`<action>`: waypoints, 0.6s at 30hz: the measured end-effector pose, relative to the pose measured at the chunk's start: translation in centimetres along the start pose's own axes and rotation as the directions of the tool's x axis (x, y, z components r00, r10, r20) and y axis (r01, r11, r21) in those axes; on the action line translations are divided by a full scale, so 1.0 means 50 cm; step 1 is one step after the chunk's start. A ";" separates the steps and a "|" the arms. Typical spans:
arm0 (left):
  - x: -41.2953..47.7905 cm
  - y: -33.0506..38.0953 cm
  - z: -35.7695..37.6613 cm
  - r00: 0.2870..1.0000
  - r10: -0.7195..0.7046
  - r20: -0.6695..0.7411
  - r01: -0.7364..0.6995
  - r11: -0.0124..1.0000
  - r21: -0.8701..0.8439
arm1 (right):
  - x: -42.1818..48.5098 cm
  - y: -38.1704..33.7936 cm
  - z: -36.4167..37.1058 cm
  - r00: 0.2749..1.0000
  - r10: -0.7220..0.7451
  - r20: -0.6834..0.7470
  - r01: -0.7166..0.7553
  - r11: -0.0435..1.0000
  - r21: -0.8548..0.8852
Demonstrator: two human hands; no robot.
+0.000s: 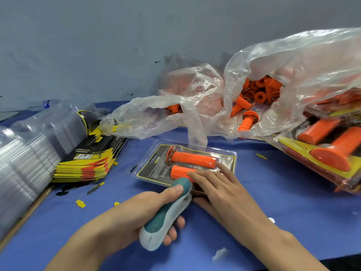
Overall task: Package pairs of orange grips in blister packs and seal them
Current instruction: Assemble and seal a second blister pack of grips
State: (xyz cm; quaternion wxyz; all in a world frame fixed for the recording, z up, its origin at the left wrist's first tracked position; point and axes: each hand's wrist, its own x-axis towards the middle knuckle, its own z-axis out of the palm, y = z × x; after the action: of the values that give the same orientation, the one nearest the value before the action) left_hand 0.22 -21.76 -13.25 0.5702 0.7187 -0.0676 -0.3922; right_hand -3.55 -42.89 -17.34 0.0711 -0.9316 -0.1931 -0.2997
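Note:
A clear blister pack (154, 163) with a black and yellow card lies on the blue table, holding two orange grips (192, 159) side by side. My left hand (136, 214) is wrapped around a teal and white stapler (166, 216), whose nose meets the pack's near edge. My right hand (218, 188) lies flat on the pack's near right corner, with fingers over the end of the lower grip and thumb under the edge.
Printed card inserts (88, 163) are stacked at the left beside piles of empty clear blisters (29, 153). Open plastic bags (254, 85) of loose orange grips sit behind. Finished packs (328, 149) lie at the right. Paper scraps dot the blue table (293, 202).

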 end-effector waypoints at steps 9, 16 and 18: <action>-0.034 -0.068 -0.176 0.534 0.380 -0.755 0.395 0.678 0.620 | -0.022 0.019 -0.009 1.000 0.017 -0.017 -0.017 1.000 -0.008; -0.018 -0.063 -0.156 0.405 0.751 -0.522 0.291 0.436 0.852 | -0.036 0.041 -0.023 0.997 0.058 0.059 -0.058 0.998 -0.011; -0.019 -0.051 -0.118 0.439 0.870 -0.224 -0.059 0.277 0.959 | -0.039 0.048 -0.030 0.993 0.088 0.084 -0.089 0.996 0.007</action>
State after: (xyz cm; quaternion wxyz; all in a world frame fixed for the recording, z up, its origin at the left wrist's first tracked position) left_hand 2.48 -15.84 -14.79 0.1948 0.9145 -0.2519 0.2496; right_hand -4.82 -46.07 -17.31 0.0811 -0.9506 -0.1560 -0.2560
